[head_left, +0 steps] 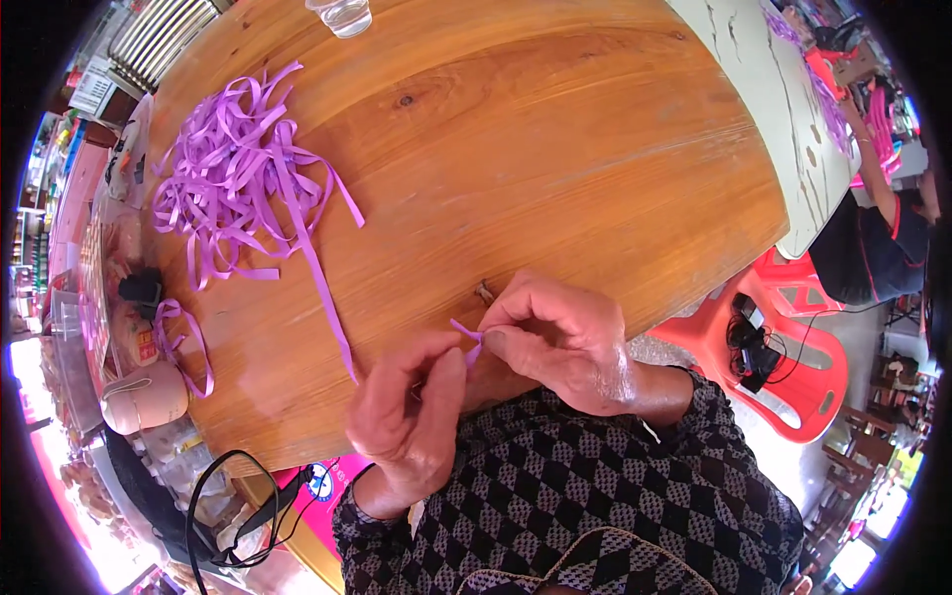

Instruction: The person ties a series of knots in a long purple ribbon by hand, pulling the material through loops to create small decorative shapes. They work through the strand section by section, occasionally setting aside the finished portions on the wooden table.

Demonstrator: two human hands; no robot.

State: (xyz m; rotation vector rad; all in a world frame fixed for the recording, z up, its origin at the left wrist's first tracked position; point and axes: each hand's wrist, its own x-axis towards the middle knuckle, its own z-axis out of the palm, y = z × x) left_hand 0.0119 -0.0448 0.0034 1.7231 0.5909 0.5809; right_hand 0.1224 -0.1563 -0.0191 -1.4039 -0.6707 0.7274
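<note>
Close together over the table's near edge, both my hands are pinching at a purple ribbon. The thumb and forefinger of my right hand are closed on a short purple end that sticks out between the hands. Just left of it, my left hand has its fingertips pressed together; a long ribbon strand runs down to it from the heap. A big tangled heap of purple ribbon lies on the table's left side. What the left fingers cover is hidden.
The brown wooden table fills the middle. A clear cup stands at its far edge. A loose ribbon loop and a pale pink rounded object lie left. A red plastic stool holds black cables. Another person sits at far right beside a white marbled table.
</note>
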